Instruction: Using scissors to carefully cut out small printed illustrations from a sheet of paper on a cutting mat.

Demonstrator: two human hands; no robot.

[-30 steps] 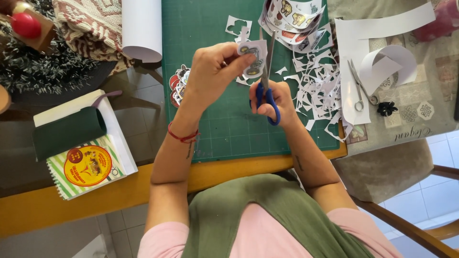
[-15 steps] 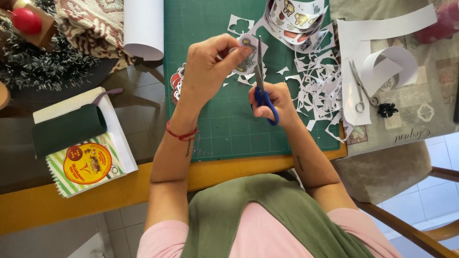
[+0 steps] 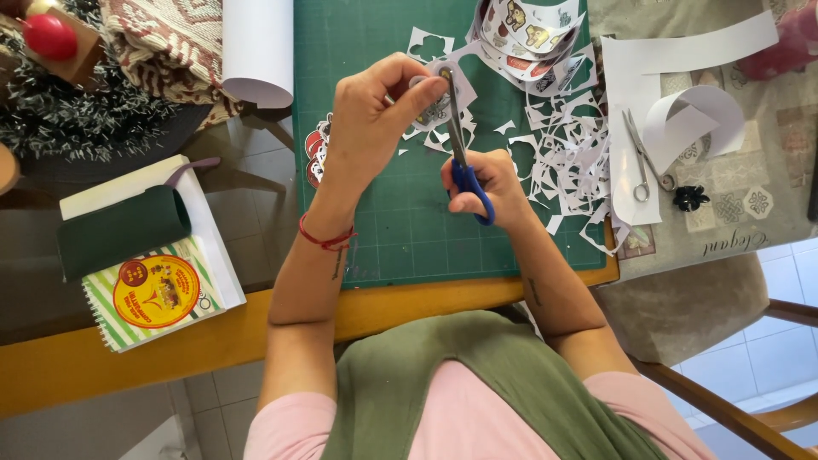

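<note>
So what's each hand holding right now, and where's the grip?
Left hand pinches a small paper cutout by its edge. Right hand holds scissors by the blue handles.

A white paper roll lies at the top left beside a patterned cloth. A red ball sits in the upper left corner. A striped notebook lies at lower left under a dark green roll. Small metal scissors rest at right on white paper, near a black clip.
</note>
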